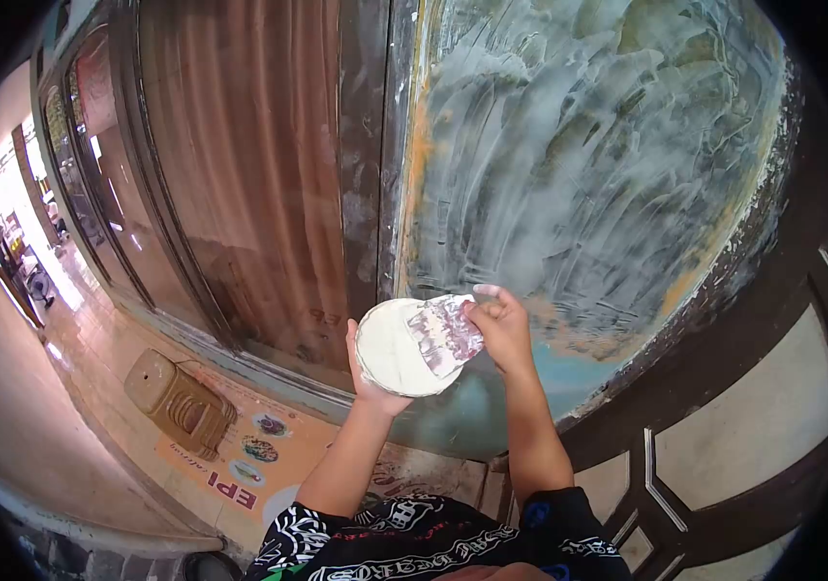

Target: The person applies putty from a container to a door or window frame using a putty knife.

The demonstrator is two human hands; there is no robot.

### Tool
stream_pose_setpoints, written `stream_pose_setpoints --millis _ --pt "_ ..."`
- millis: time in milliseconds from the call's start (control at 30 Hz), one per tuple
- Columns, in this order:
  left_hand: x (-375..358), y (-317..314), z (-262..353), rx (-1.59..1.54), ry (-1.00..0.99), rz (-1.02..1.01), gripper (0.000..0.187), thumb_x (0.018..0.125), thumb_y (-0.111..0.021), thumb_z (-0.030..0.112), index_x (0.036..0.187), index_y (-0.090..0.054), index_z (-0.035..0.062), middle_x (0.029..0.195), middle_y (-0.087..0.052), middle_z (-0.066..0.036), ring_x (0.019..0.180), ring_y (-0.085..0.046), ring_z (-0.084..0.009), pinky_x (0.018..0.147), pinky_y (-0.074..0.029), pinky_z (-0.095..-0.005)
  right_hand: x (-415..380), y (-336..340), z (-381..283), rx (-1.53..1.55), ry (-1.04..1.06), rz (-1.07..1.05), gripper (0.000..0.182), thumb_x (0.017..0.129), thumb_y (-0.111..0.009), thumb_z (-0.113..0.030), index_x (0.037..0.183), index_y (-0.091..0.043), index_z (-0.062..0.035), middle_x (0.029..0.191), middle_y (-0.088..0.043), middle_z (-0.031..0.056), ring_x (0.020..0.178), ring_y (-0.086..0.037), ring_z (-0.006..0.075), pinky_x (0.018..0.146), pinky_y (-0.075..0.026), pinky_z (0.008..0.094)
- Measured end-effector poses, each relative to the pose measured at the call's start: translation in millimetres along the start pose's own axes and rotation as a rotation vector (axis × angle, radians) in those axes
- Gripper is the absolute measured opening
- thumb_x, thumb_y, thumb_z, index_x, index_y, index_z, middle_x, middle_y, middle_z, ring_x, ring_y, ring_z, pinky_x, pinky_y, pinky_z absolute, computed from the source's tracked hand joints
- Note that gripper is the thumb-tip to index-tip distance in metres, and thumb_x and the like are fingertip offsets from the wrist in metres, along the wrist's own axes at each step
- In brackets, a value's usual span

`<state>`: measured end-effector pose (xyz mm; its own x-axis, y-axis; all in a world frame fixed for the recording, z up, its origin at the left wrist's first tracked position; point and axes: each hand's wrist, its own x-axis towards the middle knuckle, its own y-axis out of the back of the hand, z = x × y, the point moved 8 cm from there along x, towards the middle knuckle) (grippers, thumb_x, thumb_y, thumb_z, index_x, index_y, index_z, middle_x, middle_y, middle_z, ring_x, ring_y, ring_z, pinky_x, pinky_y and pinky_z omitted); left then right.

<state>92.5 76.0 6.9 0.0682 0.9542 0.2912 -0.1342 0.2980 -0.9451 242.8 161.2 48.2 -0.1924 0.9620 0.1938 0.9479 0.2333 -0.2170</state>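
Observation:
My left hand (380, 399) is wrapped round the underside and left edge of a round, shallow disc of white putty (385, 341), perhaps a tub or lid; its underside is hidden. Between the thumb and fingers of my right hand (504, 329) is a flat, thin putty scraper (445, 335), smeared white and dark reddish. The scraper lies over the right part of the white surface, its flat face toward me. Beyond both hands stands a wall panel (569, 165) covered in streaky white putty over a grey-green ground, with bare blue-green low down.
A brown plastic stool (180, 399) lies on the floor at the left, by an orange printed banner (206, 465). Dark-framed glass with a brown curtain (249, 165) is left of the panel. A dark door with pale insets (748, 426) stands at the right.

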Motion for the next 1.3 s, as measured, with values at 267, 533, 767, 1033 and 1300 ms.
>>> stream_pose_setpoints --millis 267,533,767,1033,1300 --pt "7.9 -13.0 6.7 0.021 -0.049 -0.041 0.084 0.095 -0.033 0.07 0.147 -0.042 0.0036 0.149 -0.046 -0.019 0.135 -0.046 -0.0394 0.114 -0.035 -0.0543 11.2 -4.3 -23.6 -0.03 0.031 -0.037 0.034 0.091 -0.064 0.002 0.124 -0.053 0.0062 0.092 -0.072 0.0126 0.076 -0.067 0.0115 0.066 -0.053 0.0244" --pt "35.1 -39.9 13.8 0.019 -0.037 -0.094 0.087 0.092 -0.037 0.073 0.145 -0.044 0.0035 0.147 -0.047 -0.019 0.133 -0.048 -0.0382 0.113 -0.036 -0.0536 33.3 -24.9 -76.4 -0.327 0.085 -0.146 0.035 0.089 -0.07 -0.005 0.119 -0.057 0.0053 0.079 -0.071 0.0073 0.068 -0.062 0.0083 0.061 -0.048 0.0236" --pt "46.1 -49.8 14.2 0.026 -0.051 -0.05 0.086 0.093 -0.036 0.072 0.145 -0.044 0.0045 0.148 -0.047 -0.018 0.133 -0.048 -0.0391 0.113 -0.036 -0.0541 46.5 -21.5 -87.9 -0.259 0.116 -0.159 0.031 0.089 -0.069 -0.004 0.117 -0.058 0.0055 0.08 -0.072 0.0089 0.07 -0.064 0.0084 0.062 -0.049 0.0236" --pt "62.5 -58.5 21.5 0.028 -0.084 -0.077 0.081 0.093 -0.037 0.072 0.142 -0.049 0.008 0.145 -0.051 -0.013 0.132 -0.049 -0.0364 0.111 -0.038 -0.0546 66.7 -42.2 -167.0 -0.341 0.361 -0.218 0.029 0.091 -0.07 -0.007 0.116 -0.061 0.0052 0.076 -0.067 -0.0002 0.069 -0.057 0.0043 0.063 -0.046 0.022" --pt "84.8 -89.6 40.6 0.057 -0.159 -0.14 0.087 0.091 -0.036 0.074 0.144 -0.045 0.0055 0.148 -0.046 -0.019 0.134 -0.044 -0.0442 0.113 -0.033 -0.0607 90.4 -104.1 -365.2 -1.004 0.96 -0.024 0.023 0.091 -0.068 -0.021 0.093 -0.067 0.001 0.075 -0.068 0.0103 0.066 -0.062 0.0172 0.064 -0.048 0.0354"
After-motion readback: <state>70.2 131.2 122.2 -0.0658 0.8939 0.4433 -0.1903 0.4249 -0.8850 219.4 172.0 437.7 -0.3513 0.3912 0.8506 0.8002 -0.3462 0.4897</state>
